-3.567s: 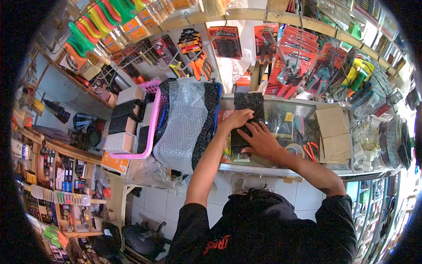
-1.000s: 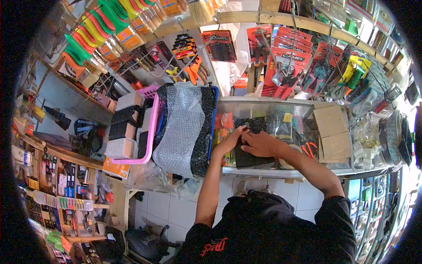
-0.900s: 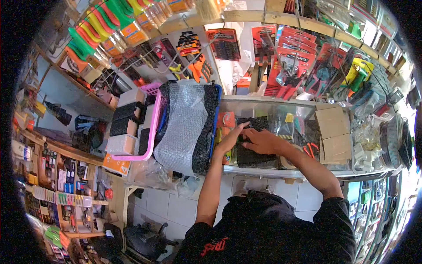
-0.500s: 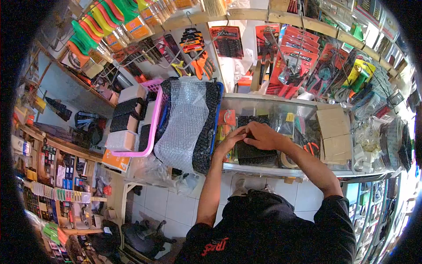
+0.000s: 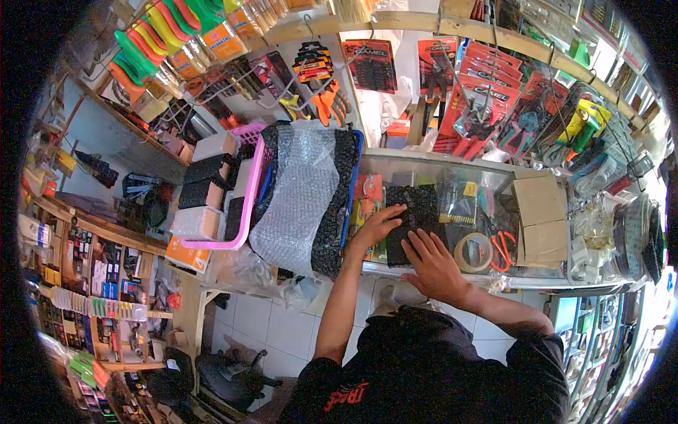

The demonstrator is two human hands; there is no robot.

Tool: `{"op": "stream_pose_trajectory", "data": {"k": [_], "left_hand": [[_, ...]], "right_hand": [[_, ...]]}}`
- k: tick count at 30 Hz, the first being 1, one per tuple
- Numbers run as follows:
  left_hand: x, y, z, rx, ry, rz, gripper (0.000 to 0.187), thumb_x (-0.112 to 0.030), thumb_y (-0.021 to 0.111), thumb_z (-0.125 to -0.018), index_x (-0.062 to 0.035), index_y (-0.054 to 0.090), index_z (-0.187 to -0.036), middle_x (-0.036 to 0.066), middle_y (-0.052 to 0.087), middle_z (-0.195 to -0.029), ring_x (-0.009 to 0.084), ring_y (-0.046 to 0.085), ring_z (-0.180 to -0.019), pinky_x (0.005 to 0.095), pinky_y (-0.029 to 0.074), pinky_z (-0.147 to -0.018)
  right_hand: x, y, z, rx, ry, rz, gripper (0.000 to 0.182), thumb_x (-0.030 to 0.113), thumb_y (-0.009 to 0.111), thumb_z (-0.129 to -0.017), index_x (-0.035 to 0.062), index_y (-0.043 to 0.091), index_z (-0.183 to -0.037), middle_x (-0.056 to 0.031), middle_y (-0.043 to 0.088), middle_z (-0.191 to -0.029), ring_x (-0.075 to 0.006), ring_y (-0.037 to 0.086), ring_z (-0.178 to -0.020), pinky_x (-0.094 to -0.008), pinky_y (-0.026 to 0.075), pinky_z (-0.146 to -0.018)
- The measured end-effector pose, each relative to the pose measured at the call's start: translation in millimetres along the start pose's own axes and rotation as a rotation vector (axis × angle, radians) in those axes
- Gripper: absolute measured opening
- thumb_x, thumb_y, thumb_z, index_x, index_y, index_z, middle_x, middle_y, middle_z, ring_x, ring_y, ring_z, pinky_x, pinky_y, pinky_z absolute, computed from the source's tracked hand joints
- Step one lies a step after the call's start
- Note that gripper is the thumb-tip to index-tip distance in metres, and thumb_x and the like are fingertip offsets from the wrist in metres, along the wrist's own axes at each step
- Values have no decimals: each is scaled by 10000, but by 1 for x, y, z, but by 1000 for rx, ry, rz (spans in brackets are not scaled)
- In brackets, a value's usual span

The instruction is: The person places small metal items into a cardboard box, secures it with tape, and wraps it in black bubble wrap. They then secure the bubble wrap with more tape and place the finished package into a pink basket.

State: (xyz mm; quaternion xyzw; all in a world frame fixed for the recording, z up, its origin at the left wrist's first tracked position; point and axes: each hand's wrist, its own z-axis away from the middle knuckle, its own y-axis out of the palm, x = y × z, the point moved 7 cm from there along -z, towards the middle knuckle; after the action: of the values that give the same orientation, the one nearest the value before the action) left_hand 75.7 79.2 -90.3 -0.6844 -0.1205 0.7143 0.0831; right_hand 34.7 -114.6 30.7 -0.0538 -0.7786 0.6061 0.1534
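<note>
A flat package in black bubble wrap (image 5: 412, 201) lies on the glass counter (image 5: 452, 166) in front of me. My left hand (image 5: 378, 227) rests at its left side, with fingers stretched onto the wrap. Over the lower right part of the package lies my right hand (image 5: 436, 267), its fingers extended and slightly spread. Neither hand grasps anything. To the right of the package are a roll of tape (image 5: 458, 253) and orange-handled scissors (image 5: 503, 249).
A blue-rimmed basket holding clear bubble wrap (image 5: 296, 191) stands left of my hands, beside a pink basket (image 5: 251, 194) with wrapped boxes. Flattened cardboard (image 5: 540, 219) lies on the right. Carded tools (image 5: 473, 106) hang above the counter's back edge.
My hands, which were together over the package, have moved apart. The right hand has drawn down toward the front edge, uncovering more of the package, the tape and the scissors.
</note>
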Motion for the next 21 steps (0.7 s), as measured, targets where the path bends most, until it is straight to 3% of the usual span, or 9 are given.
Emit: {"op": "stream_pose_trajectory", "data": {"k": [5, 10, 13, 16, 19, 21], "left_hand": [[3, -4, -4, -43, -55, 123, 585, -495, 404, -1087, -82, 550, -1475, 138, 603, -1458, 260, 552, -1346, 391, 375, -1156], [-8, -9, -5, -108, -65, 434, 815, -682, 172, -1060, -92, 433, -1557, 173, 621, -1417, 306, 547, -1343, 422, 328, -1181], [23, -18, -22, -241, -54, 454, 891, -741, 121, -1026, -93, 435, -1551, 144, 653, -1378, 203, 550, -1324, 391, 401, -1110], [24, -34, -31, -405, -56, 405, 732, -637, 304, -1075, -68, 530, -1476, 168, 655, -1349, 201, 617, -1185, 369, 511, -958], [24, -52, -48, -437, -79, 80, 538, -475, 553, -1054, -26, 642, -1335, 184, 666, -1283, 211, 661, -1038, 360, 573, -813], [39, -60, -66, -490, -12, -119, 460, -400, 674, -988, -27, 685, -1256, 164, 695, -1196, 220, 685, -952, 373, 583, -782]], "right_hand": [[-9, 9, -6, -12, -20, 34, 694, 449, 665, -929, -10, 510, -1427, -249, 486, -1479, -410, 434, -1409, -536, 331, -1188], [-14, 3, -21, -22, 1, -5, 698, 513, 589, -977, -12, 503, -1429, -274, 494, -1444, -434, 463, -1369, -533, 346, -1168], [-20, 4, -33, -38, -5, 28, 727, 572, 576, -964, -14, 538, -1391, -260, 536, -1394, -426, 491, -1334, -521, 371, -1143], [-31, 8, -48, -46, 5, 9, 736, 618, 590, -935, -2, 582, -1332, -222, 599, -1307, -401, 554, -1251, -509, 420, -1082], [-43, 10, -64, 11, 9, -25, 723, 648, 598, -916, 16, 614, -1266, -184, 652, -1212, -376, 614, -1153, -501, 461, -1008], [-51, 13, -72, 42, 9, -21, 705, 663, 592, -912, 35, 630, -1229, -167, 673, -1165, -363, 640, -1105, -496, 479, -962]]}}
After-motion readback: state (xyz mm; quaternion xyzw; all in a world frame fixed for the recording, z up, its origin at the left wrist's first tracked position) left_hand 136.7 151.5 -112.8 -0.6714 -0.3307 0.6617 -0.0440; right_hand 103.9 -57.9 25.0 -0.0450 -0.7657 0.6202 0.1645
